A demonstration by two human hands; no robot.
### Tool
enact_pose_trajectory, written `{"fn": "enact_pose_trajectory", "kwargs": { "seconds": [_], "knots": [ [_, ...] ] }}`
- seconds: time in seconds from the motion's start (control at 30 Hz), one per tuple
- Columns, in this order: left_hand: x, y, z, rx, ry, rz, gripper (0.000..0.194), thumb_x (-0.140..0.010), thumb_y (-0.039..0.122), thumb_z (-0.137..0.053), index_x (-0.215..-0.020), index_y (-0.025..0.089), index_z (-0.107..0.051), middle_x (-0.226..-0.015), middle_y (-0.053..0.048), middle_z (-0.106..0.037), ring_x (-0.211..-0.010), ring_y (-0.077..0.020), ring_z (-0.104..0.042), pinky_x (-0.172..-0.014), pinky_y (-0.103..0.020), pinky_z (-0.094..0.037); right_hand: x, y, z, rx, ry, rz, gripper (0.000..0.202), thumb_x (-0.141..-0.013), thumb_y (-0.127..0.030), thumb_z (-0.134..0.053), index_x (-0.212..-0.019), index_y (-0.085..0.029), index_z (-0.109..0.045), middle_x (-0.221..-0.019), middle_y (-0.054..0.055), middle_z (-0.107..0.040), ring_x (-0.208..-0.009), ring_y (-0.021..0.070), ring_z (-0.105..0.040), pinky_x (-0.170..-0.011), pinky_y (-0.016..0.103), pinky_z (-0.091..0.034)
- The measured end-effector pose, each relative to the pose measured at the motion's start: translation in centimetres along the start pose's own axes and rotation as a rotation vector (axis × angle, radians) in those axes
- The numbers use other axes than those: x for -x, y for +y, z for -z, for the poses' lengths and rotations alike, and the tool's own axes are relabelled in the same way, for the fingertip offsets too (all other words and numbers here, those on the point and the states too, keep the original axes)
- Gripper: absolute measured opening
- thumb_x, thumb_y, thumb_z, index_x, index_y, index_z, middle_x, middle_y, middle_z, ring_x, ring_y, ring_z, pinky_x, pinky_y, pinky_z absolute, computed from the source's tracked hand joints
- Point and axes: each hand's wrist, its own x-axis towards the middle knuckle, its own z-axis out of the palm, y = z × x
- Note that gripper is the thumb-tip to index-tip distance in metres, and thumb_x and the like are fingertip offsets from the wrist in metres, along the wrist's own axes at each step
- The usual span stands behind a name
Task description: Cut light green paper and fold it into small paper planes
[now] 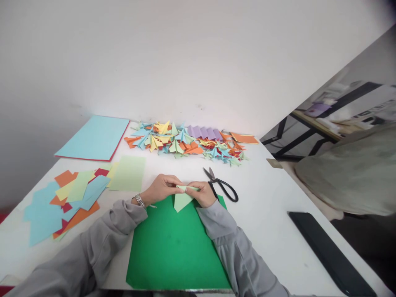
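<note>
A small piece of pale green folded paper is pinched between both hands, just above the far part of a green sheet. My left hand, with a metal watch at the wrist, grips its upper left edge between thumb and fingers. On the other side, my right hand holds the upper right edge, its thumb pressed on the paper. Fingers hide part of the fold. Black-handled scissors lie beside my right hand, blades slightly apart and pointing away.
Many folded paper planes in several colours lie along the wall, near a pleated purple paper. Loose paper pieces spread at left, below a light blue sheet stack. A long black object lies at right; a person's clothing shows beyond.
</note>
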Motion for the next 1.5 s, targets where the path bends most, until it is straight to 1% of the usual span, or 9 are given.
{"fn": "enact_pose_trajectory", "kwargs": {
  "seconds": [0.1,0.27,0.5,0.67,0.77,0.9,1.1,1.3,1.5],
  "knots": [
    [-0.1,-0.2,0.1,-0.003,-0.002,-0.016,0.021,-0.062,0.028,-0.070,-0.077,0.013,-0.070,-0.071,-0.005,-0.062,-0.065,-0.0116,-0.053,-0.058,-0.023,-0.041,0.0,0.0,-0.1,0.014,0.006,0.000,0.030,-0.057,-0.043,-0.067,-0.049,-0.015,-0.062,-0.043,-0.002,-0.049,-0.045,0.0089,-0.038,-0.046,0.023,-0.032],
    [-0.1,-0.3,0.1,-0.054,0.014,-0.027,0.022,-0.061,0.031,-0.071,-0.075,0.014,-0.071,-0.067,-0.004,-0.061,-0.060,-0.0101,-0.052,-0.054,-0.021,-0.040,0.0,0.1,-0.1,0.028,0.012,0.004,0.030,-0.058,-0.044,-0.067,-0.050,-0.015,-0.063,-0.043,-0.002,-0.049,-0.045,0.0088,-0.038,-0.045,0.023,-0.031],
    [-0.2,-0.2,0.2,-0.042,-0.006,-0.028,0.019,-0.061,0.030,-0.071,-0.071,0.014,-0.071,-0.066,-0.004,-0.062,-0.061,-0.0109,-0.053,-0.056,-0.021,-0.041,0.0,0.0,-0.1,0.013,-0.008,-0.014,0.029,-0.057,-0.042,-0.068,-0.049,-0.015,-0.062,-0.041,-0.003,-0.046,-0.043,0.0076,-0.036,-0.044,0.022,-0.030],
    [-0.1,-0.1,0.3,-0.037,0.020,-0.026,0.021,-0.061,0.031,-0.071,-0.074,0.014,-0.071,-0.069,-0.005,-0.063,-0.063,-0.0114,-0.054,-0.057,-0.022,-0.041,0.2,-0.1,0.1,0.006,0.041,0.011,0.026,-0.060,-0.041,-0.066,-0.056,-0.015,-0.064,-0.045,-0.003,-0.051,-0.043,0.0080,-0.039,-0.044,0.022,-0.032],
    [-0.2,-0.1,0.4,-0.004,0.045,-0.013,0.023,-0.061,0.032,-0.071,-0.075,0.013,-0.071,-0.069,-0.005,-0.063,-0.064,-0.0118,-0.053,-0.058,-0.023,-0.041,0.2,0.0,0.1,-0.013,0.062,0.018,0.026,-0.063,-0.041,-0.063,-0.061,-0.015,-0.065,-0.045,-0.003,-0.052,-0.042,0.0089,-0.041,-0.042,0.022,-0.031],
    [-0.2,0.0,0.4,0.024,0.060,0.040,0.024,-0.059,0.031,-0.071,-0.073,0.012,-0.070,-0.068,-0.004,-0.063,-0.063,-0.0118,-0.053,-0.058,-0.023,-0.041,0.2,0.1,0.0,-0.034,0.122,0.013,0.026,-0.062,-0.041,-0.064,-0.060,-0.015,-0.064,-0.046,-0.002,-0.053,-0.043,0.0097,-0.042,-0.042,0.022,-0.031],
    [-0.1,0.1,0.4,0.064,0.021,0.157,0.029,-0.058,0.032,-0.072,-0.078,0.011,-0.069,-0.069,-0.005,-0.065,-0.063,-0.0128,-0.056,-0.060,-0.025,-0.043,0.2,0.1,-0.2,-0.066,0.154,-0.039,0.025,-0.058,-0.039,-0.067,-0.055,-0.015,-0.062,-0.043,-0.003,-0.051,-0.041,0.0085,-0.040,-0.041,0.022,-0.031],
    [-0.2,-0.2,0.6,-0.029,-0.044,0.137,0.030,-0.059,0.030,-0.071,-0.082,0.011,-0.069,-0.070,-0.004,-0.063,-0.061,-0.0108,-0.053,-0.056,-0.022,-0.041,0.1,0.0,0.0,-0.036,0.157,-0.083,0.024,-0.054,-0.037,-0.067,-0.050,-0.015,-0.060,-0.042,-0.002,-0.051,-0.041,0.0087,-0.040,-0.041,0.023,-0.030],
    [-0.3,0.0,1.0,-0.011,-0.143,0.142,0.026,-0.063,0.028,-0.068,-0.084,0.013,-0.069,-0.079,-0.005,-0.065,-0.070,-0.0134,-0.056,-0.064,-0.024,-0.043,0.2,-0.1,0.1,-0.050,0.144,-0.115,0.023,-0.052,-0.035,-0.068,-0.051,-0.014,-0.060,-0.042,-0.001,-0.051,-0.040,0.0085,-0.040,-0.042,0.023,-0.030]
  ]
}}
